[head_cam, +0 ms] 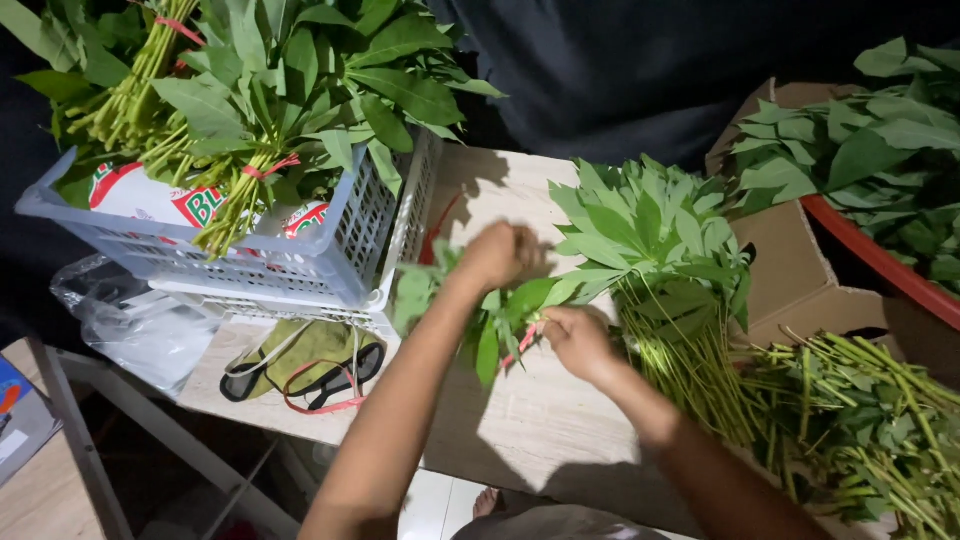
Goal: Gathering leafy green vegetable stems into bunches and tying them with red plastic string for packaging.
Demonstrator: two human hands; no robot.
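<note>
Tabletop (520, 420): leaf bunch (500, 310) between hands.

2 hands (540, 300), 1 basket (250, 250), approx. 3 tied bundles (250, 170)

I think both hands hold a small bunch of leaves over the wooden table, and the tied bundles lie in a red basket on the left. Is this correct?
Not quite: the basket is pale blue-grey, not red, as the head view shows. The rest holds: the left hand and right hand hold a small bunch of leaves over the wooden table, and the tied bundles lie in it.
</note>
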